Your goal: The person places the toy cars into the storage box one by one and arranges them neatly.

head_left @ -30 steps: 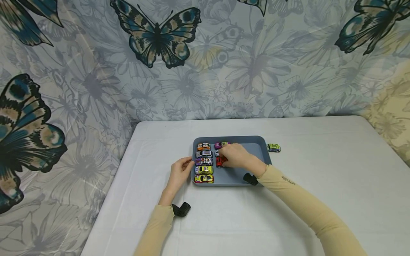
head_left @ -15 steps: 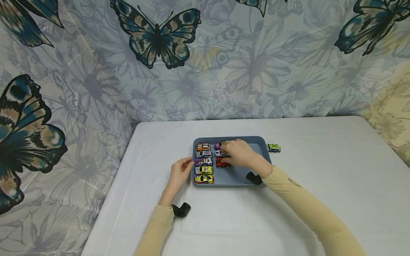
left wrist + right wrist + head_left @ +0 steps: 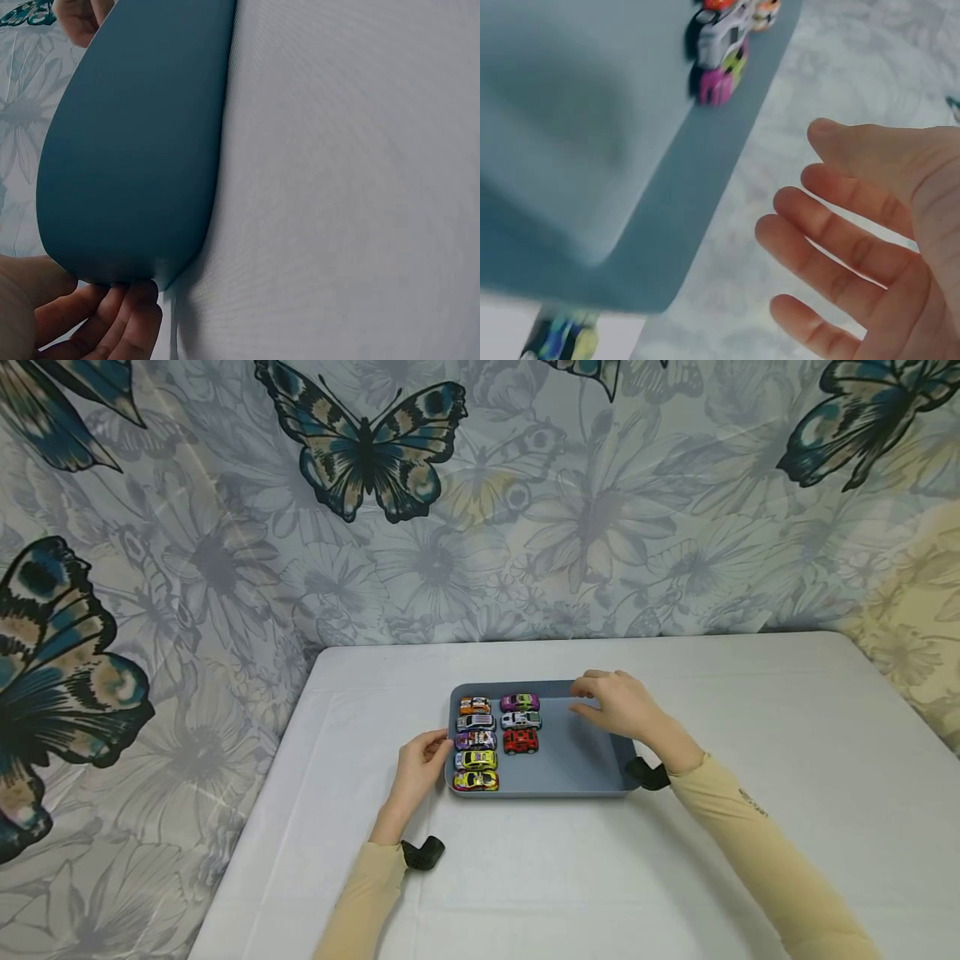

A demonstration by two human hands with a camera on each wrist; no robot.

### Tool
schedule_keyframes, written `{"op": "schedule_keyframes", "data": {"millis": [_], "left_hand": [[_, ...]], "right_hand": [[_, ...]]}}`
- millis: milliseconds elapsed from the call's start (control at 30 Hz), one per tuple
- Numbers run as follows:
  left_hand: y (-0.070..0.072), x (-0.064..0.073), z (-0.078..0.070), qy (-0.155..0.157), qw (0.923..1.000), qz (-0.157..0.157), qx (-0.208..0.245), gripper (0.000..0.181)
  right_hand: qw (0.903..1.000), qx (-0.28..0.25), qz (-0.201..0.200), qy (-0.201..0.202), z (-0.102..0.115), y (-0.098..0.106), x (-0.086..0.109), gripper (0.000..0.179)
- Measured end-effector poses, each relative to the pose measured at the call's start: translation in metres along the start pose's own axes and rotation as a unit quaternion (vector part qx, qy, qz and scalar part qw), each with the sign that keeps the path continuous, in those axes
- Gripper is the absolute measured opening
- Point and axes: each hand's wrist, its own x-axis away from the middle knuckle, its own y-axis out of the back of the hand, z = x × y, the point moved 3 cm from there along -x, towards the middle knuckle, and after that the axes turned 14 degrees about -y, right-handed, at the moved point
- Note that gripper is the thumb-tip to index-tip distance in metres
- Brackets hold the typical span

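Observation:
A grey-blue tray lies on the white-covered table with several toy cars in two columns. The left column is the longer one. On its right stand a purple-and-green car, a white car and a red car. My left hand grips the tray's left end, thumb at the rim and curled fingers against the outer wall. Over the tray's far right corner hovers my right hand, holding nothing, its fingers spread and slightly bent in the right wrist view.
Another toy car lies on the table beyond the tray's right end; in the head view my right hand hides it. A patterned butterfly cloth hangs behind the table. Black wrist cameras sit on both wrists.
My right hand has let go of the cars in the right column and moved right, to the tray's far right corner, uncovering the three cars. My left hand has stayed at the tray's end.

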Motion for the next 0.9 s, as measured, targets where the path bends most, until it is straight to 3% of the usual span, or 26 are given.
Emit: {"op": "schedule_keyframes", "data": {"millis": [433,900], "left_hand": [[0.000,0.000,0.000,-0.001,1.0000,0.000,0.000,0.029],[0.000,0.000,0.000,0.006,1.0000,0.002,-0.002,0.029]], "right_hand": [[0.9979,0.001,-0.057,-0.031,-0.049,0.014,0.024,0.017],[0.9969,0.008,-0.033,-0.070,-0.083,0.008,0.034,0.020]]}}
